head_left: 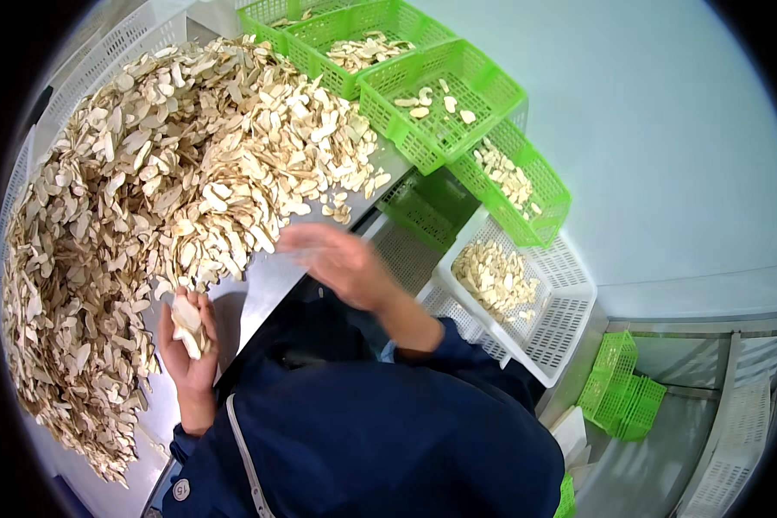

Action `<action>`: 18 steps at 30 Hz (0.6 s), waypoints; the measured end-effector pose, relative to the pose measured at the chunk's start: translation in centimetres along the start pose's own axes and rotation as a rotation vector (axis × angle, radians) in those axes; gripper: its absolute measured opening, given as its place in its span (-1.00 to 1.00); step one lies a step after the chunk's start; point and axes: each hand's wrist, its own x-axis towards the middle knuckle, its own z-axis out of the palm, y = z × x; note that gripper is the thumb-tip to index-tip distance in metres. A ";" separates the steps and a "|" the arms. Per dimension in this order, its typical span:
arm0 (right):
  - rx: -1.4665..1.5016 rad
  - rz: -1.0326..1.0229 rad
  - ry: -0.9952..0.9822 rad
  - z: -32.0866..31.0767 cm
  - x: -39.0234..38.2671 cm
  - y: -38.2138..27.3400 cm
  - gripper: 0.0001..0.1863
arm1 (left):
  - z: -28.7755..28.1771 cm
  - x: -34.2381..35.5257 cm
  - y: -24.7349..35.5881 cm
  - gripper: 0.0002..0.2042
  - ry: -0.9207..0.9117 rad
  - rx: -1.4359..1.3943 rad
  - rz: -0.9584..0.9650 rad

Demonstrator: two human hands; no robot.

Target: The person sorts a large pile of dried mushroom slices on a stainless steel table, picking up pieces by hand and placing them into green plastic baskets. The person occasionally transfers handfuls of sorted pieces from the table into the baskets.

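Observation:
A big heap of dried, cream-coloured slices covers much of the metal table. At the heap's near edge my left hand is palm up, its fingers curled round a few larger pale slices. My right hand is over the table's front edge, beside the loose slices, and is smeared by motion. Whether its fingers hold anything does not show.
Green baskets with some slices stand at the table's far right end. A white basket of smaller pieces sits to my right. More green baskets are low at the right. White perforated crates line the heap's far left side.

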 end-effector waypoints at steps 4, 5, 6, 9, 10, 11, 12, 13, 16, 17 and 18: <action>0.466 0.055 -0.041 11.0 7.5 7.3 -0.45 | 1.9 1.7 0.9 -0.58 0.042 0.105 0.269; 0.606 0.097 -0.036 13.0 9.0 9.2 -0.43 | 1.4 2.3 1.1 -0.58 -0.088 0.216 0.311; 0.711 0.098 -0.021 14.3 9.7 9.5 -0.40 | 1.3 3.5 0.8 -0.58 -0.018 0.332 0.464; 0.889 0.157 -0.013 17.5 10.7 9.9 -0.42 | 2.4 4.7 -1.2 -0.59 0.055 0.681 0.841; 0.891 0.224 0.037 18.5 10.8 9.4 -0.42 | 2.6 4.3 -1.3 -0.56 0.113 0.822 0.901; 0.885 0.292 0.096 19.3 10.5 8.6 -0.42 | 3.1 3.6 -1.6 -0.53 0.179 0.960 0.945; 0.912 0.287 0.064 19.3 10.3 9.3 -0.42 | 3.7 3.6 -1.8 -0.51 0.191 1.054 0.984; 1.011 0.320 -0.031 18.8 10.3 10.0 -0.44 | 4.3 3.5 -1.8 -0.49 0.200 1.151 1.014; 1.222 0.469 0.003 18.5 10.0 10.9 -0.48 | 3.6 3.5 -2.0 -0.44 0.173 1.161 0.950; 1.272 0.488 -0.007 18.3 9.9 10.9 -0.49 | 3.7 3.9 -1.9 -0.45 0.170 1.195 0.979; 1.322 0.506 -0.017 18.0 9.9 10.9 -0.50 | 3.8 4.2 -1.9 -0.46 0.162 1.154 1.001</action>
